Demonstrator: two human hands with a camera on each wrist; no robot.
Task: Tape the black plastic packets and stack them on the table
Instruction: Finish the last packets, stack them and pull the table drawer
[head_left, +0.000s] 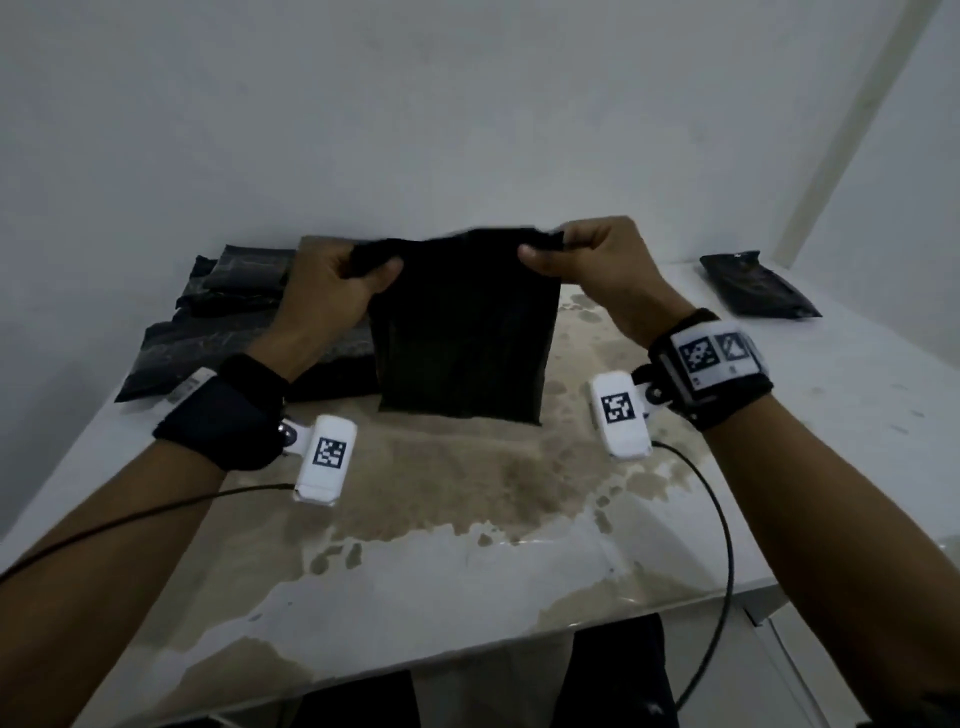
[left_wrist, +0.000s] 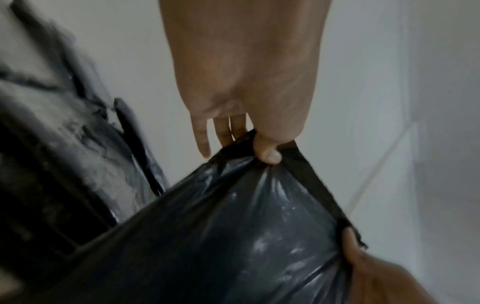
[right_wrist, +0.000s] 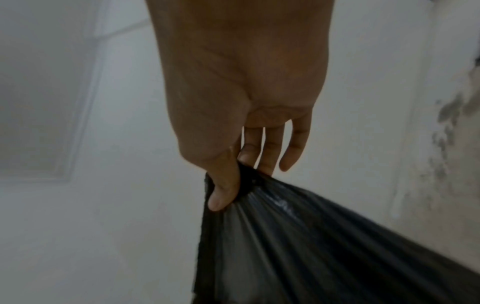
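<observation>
I pinch the crinkled black plastic packet (head_left: 460, 327) by its top corners, left hand (head_left: 332, 291) and right hand (head_left: 597, 265), thumb against fingers, hanging upright above the stained white table (head_left: 467, 509).

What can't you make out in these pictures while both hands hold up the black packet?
- Packet contents: opaque plastic, every view.
- Tape on it: none visible; its far face is turned away in the head view.
- Pile count: head view, left hand and the packet cover part of it; blurred in the left wrist view.
- Right hand fingertips: behind the packet's top edge, head view.
- Lone packet: too dark for detail.
</observation>
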